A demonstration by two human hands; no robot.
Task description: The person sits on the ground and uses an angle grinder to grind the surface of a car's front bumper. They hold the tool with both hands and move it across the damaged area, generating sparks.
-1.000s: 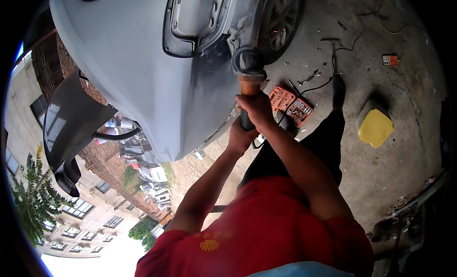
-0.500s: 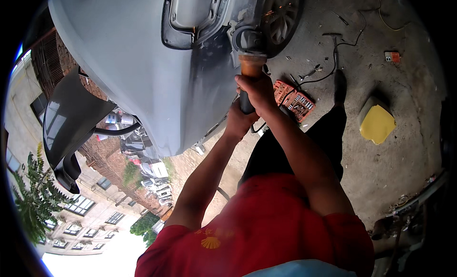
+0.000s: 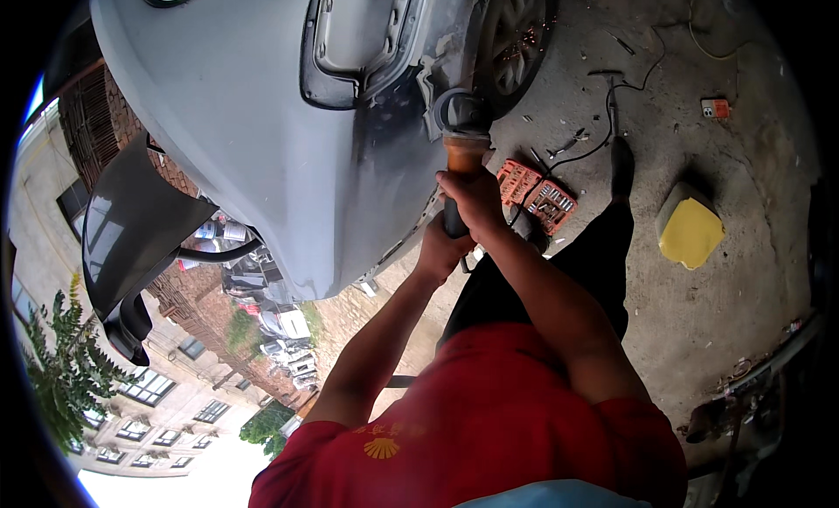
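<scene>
Both hands are wrapped round an angle grinder [image 3: 467, 148] with an orange-brown body and a dark rear handle. My right hand [image 3: 476, 200] grips the body just behind the head; my left hand [image 3: 446, 244] closes round the rear end, nearer me. The grinder's round guard lies against the torn, bare-metal edge of a grey car body panel [image 3: 262, 132], beside the wheel [image 3: 511, 45]. Orange sparks fly over the wheel. The contact of disc and metal is hidden by the grinder head.
An open orange tool case [image 3: 551, 204] lies on the floor beside my foot, with a black cable running past it. Further right are a hammer-shaped tool [image 3: 613, 93], a small orange-white box [image 3: 715, 108] and a yellow-topped container [image 3: 690, 233]. A dark loose panel [image 3: 131, 220] stands left.
The grinder and both hands have come a little toward me along the panel edge. Sparks over the wheel are more spread. The view has shifted slightly.
</scene>
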